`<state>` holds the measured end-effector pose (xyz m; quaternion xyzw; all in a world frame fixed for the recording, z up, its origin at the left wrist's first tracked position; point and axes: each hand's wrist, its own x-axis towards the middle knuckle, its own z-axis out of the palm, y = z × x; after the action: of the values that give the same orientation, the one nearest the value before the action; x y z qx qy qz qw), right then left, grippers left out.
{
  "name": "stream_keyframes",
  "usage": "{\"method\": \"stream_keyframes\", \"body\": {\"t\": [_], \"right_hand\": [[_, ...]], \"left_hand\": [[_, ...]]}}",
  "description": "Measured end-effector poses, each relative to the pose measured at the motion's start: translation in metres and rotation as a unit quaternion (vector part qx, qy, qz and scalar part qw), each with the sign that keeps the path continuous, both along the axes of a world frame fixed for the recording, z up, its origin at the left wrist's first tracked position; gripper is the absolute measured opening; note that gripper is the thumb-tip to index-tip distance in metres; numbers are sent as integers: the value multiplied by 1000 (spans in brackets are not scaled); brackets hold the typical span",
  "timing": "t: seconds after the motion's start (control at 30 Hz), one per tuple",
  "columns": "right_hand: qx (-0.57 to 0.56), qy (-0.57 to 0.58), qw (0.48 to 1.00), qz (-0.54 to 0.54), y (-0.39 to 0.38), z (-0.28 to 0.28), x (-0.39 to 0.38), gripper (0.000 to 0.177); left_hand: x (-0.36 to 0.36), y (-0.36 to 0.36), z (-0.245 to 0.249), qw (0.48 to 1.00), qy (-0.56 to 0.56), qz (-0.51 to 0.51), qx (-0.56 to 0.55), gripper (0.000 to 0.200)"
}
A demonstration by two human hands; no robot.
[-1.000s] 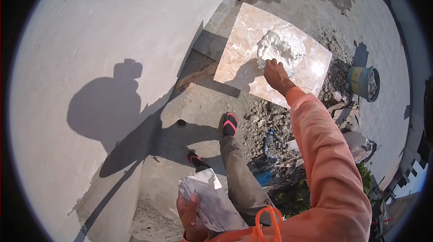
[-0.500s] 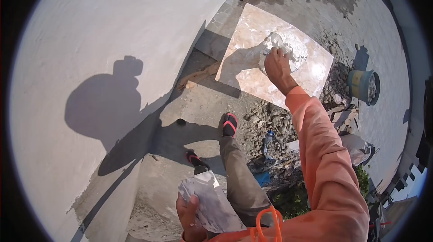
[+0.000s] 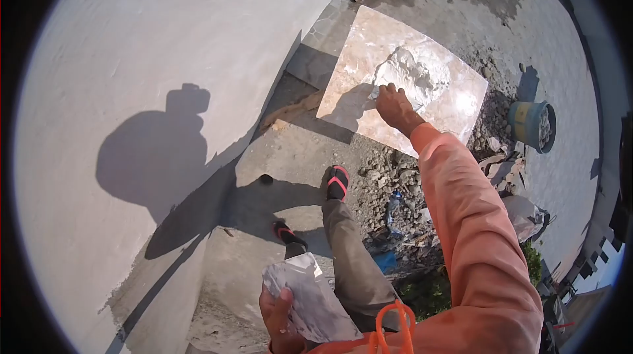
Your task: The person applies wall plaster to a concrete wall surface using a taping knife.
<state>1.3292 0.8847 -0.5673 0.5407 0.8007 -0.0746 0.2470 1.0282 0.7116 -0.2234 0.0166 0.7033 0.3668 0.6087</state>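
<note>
Pinkish marbled board: lumpy white paste heaped on it (sun glare beside paste).

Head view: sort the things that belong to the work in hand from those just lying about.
In use:
- pale flat plate, in the left hand
- white paste, right hand at its edge
- square slab under the paste
- perhaps the bucket, standing apart

Lying about:
- rubble
- plastic bottle
- blue scrap
- wood piece
</note>
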Motion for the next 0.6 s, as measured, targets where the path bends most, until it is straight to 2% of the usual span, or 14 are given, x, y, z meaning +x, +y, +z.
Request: {"method": "stream_keyframes", "body": {"t": [0.03, 0.13, 0.2, 0.27, 0.37, 0.47, 0.5, 0.53, 0.6], "right_hand": [[-44, 12, 999, 0, 0, 14, -4, 16], [49, 54, 995, -68, 15, 32, 5, 17], [125, -15, 989, -72, 30, 28, 15, 17], [81, -27, 995, -51, 16, 0, 23, 17], [-37, 13, 999, -13, -2, 9, 10, 16], [73, 24, 995, -64, 10, 33, 17, 17], [97, -5, 992, -79, 18, 42, 19, 18], [108, -19, 989, -98, 19, 25, 28, 17], [27, -22, 996, -82, 5, 8, 28, 16]], "left_hand": [[-1, -2, 1, 1000, 2, 6, -3, 51], [-1, -3, -2, 1000, 0, 11, -5, 51], [-1, -3, -2, 1000, 0, 9, -4, 51], [1, -1, -2, 1000, 1, 11, 2, 51], [-1, -3, -1, 1000, -3, 10, 7, 52], [-1, -2, -2, 1000, 8, 7, -12, 52], [-1, -3, -2, 1000, 8, 7, -10, 52], [-1, -4, -2, 1000, 8, 4, -10, 52], [0, -2, -1, 1000, 7, 4, -4, 52]]}}
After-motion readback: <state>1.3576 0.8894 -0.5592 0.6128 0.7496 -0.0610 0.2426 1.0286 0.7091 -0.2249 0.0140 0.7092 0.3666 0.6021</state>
